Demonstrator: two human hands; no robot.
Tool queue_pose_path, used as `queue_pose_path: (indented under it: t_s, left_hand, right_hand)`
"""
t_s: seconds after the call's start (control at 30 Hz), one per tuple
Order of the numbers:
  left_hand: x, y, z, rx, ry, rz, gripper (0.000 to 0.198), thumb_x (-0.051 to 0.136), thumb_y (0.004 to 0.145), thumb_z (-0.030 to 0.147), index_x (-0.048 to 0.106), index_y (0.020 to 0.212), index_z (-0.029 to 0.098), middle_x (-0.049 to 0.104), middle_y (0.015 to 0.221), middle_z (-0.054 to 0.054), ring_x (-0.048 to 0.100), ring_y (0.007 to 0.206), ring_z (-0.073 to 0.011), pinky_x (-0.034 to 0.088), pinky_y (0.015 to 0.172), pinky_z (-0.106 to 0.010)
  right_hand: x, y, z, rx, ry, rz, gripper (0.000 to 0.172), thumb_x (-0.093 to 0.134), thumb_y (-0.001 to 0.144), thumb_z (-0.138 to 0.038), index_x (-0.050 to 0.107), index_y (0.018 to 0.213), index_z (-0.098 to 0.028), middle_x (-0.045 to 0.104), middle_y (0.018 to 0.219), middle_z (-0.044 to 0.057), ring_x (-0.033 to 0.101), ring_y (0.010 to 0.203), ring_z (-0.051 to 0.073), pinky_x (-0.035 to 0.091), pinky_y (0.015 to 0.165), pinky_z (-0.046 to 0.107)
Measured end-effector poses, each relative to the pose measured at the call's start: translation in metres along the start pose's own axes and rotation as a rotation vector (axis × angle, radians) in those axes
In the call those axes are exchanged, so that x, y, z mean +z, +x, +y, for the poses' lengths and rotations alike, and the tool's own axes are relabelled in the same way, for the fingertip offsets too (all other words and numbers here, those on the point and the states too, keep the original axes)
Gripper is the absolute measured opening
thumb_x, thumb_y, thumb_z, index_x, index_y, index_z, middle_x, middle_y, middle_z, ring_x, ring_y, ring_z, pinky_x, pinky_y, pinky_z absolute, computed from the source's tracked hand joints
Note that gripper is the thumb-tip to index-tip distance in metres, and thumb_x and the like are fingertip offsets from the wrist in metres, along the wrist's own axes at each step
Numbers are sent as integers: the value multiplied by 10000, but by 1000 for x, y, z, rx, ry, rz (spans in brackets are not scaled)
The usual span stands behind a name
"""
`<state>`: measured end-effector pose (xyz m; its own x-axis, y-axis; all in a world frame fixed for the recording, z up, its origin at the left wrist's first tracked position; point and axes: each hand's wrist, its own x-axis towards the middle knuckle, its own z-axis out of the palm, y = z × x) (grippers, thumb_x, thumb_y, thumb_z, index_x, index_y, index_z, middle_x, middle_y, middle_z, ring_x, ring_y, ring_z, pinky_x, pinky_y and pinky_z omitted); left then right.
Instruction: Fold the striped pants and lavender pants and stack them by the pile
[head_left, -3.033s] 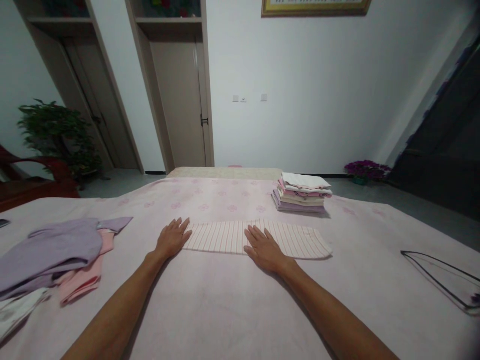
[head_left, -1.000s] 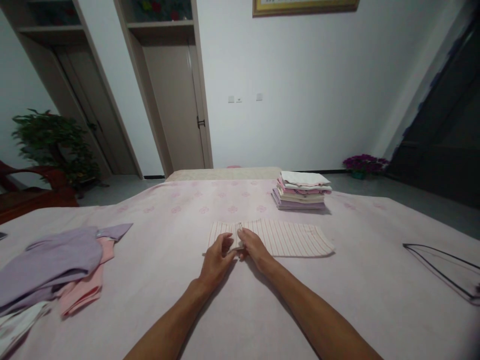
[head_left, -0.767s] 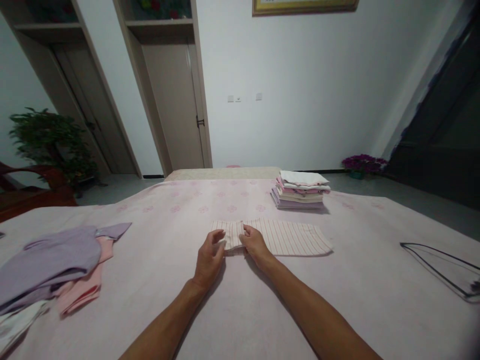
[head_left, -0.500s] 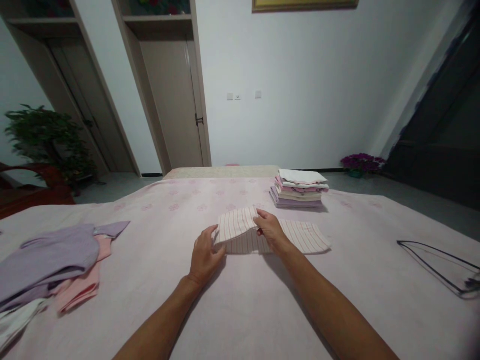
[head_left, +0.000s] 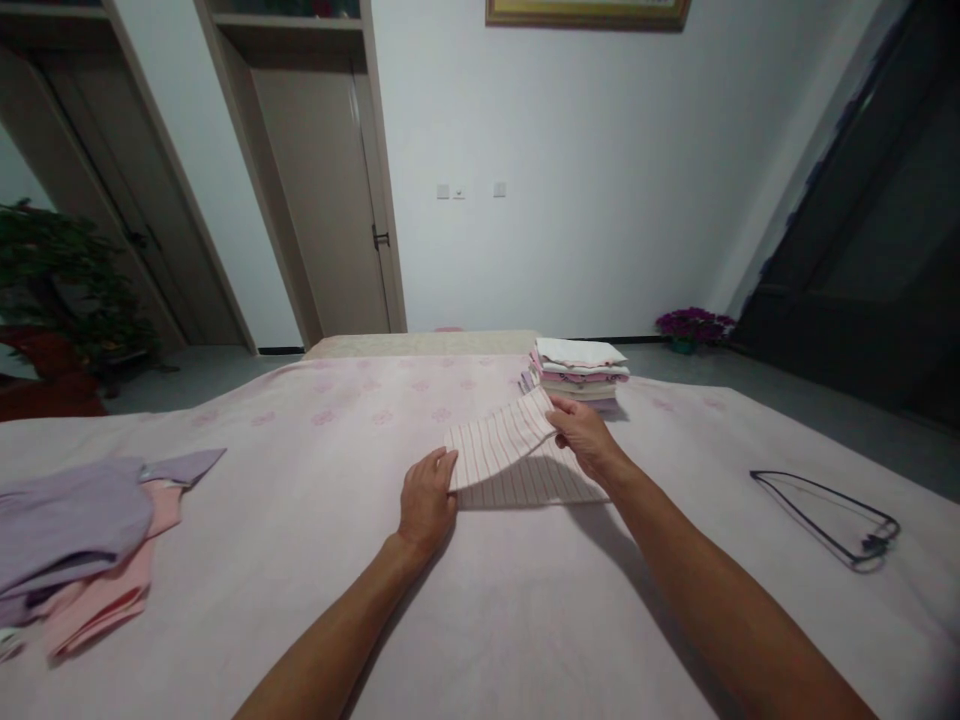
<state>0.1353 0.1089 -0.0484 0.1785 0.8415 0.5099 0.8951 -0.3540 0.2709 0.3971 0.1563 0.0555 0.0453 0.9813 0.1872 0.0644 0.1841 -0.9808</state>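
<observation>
A folded white cloth with thin reddish-brown stripes lies in front of me, its upper layer partly lifted. My right hand pinches the far right corner of that raised layer between thumb and fingers. At the cloth's left end, my left hand holds the folded edge, its fingers close together and its thumb mostly hidden. The lower layer rests flat beneath, and my right hand and forearm cover part of its right side. Just beyond my right hand stands a stack of folded clothes.
Everything lies on a pale pink flowered sheet. Unfolded purple and pink garments are heaped at the left. A black wire hanger lies at the right. Behind are a door and a potted purple flower.
My right hand has drawn the upper layer rightward and up, so more of it is spread out. My left hand has closed in on the left edge. The whole view has shifted rightward.
</observation>
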Motion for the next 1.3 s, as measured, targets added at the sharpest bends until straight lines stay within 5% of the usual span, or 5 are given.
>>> queue_pose_path:
  t_s: [0.23, 0.4, 0.67, 1.0, 1.3]
  left_hand:
    - [17, -1, 13, 148, -4, -69, 596, 524, 796, 14, 563, 1364, 191, 533, 1444, -146, 509, 1314, -275, 423, 1095, -444]
    - [28, -4, 9, 211, -62, -109, 540, 507, 880, 33, 563, 1383, 220, 526, 1471, -140, 485, 1364, -272, 420, 1120, -475]
    - [21, -7, 10, 320, -58, -126, 505, 476, 932, 64, 543, 1408, 220, 511, 1494, -120, 399, 1437, -266, 400, 1157, -493]
    - [15, -7, 12, 385, -97, -208, 430, 466, 974, 114, 595, 1361, 250, 554, 1463, -74, 397, 1442, -258, 402, 1162, -491]
    - [11, -7, 15, 207, -283, -204, 324, 529, 935, 208, 710, 1203, 219, 652, 1348, -75, 501, 1363, -253, 390, 1160, -451]
  right_hand:
    - [-69, -1, 28, 57, -244, 107, 580, 548, 669, -246, 691, 1217, -122, 705, 794, 18, 460, 519, 97, 310, 426, 199]
    - [-95, -6, 58, 20, -455, 165, 539, 515, 674, -156, 718, 1170, -101, 761, 973, 84, 661, 786, 168, 477, 670, 223]
    - [-110, -17, 81, 16, -738, 196, 574, 545, 690, -109, 674, 1249, -98, 740, 895, 100, 656, 781, 199, 482, 728, 282]
    - [-108, -31, 76, 34, -917, 185, 572, 543, 752, -128, 641, 1316, -145, 721, 1144, 138, 657, 1026, 248, 468, 906, 314]
    - [-111, -33, 78, 75, -1234, 113, 612, 487, 811, -155, 529, 1421, -136, 604, 1331, 166, 609, 1139, 260, 439, 915, 306]
